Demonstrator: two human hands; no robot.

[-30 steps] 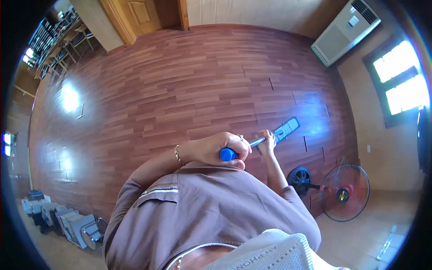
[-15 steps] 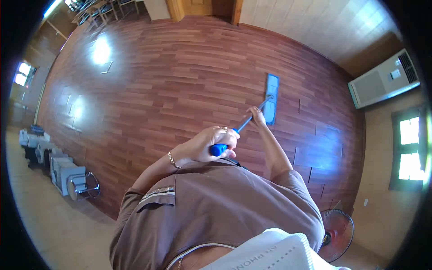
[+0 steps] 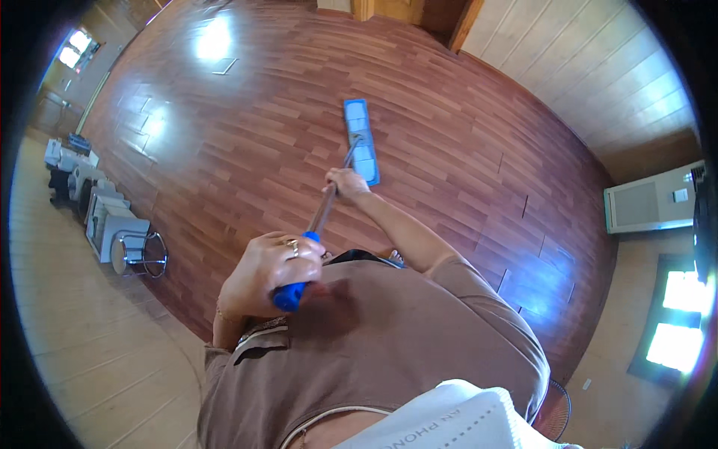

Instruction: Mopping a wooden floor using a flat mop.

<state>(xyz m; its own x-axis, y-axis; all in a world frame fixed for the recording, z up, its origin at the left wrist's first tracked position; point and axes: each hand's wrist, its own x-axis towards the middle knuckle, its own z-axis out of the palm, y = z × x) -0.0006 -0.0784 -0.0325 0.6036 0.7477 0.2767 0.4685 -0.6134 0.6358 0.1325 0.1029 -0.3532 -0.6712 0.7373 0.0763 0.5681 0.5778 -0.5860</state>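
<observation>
A flat mop with a metal pole (image 3: 323,207) slants away from my body toward the floor. Its long blue head (image 3: 364,157) lies flat on the wood-pattern floor, a little above the middle of the view. My left hand (image 3: 271,271), with a ring on one finger, is closed round the blue grip (image 3: 289,296) at the pole's near end, close to my chest. Farther down, my right hand (image 3: 347,183) wraps round the pole just short of the mop head. Part of the pole's lower end is covered by that hand.
Along the left wall stand a round-seated metal stool (image 3: 140,253) and several pale grey appliances (image 3: 112,221). A tall white air conditioner (image 3: 649,197) stands in the right corner. At lower right a fan (image 3: 555,411) is partly hidden behind my shirt. A doorway (image 3: 441,16) opens at the far wall.
The mop head has swept left across the floor, with both hands still on the pole. My left hand has shifted left and closer to my body. The whole view has turned somewhat.
</observation>
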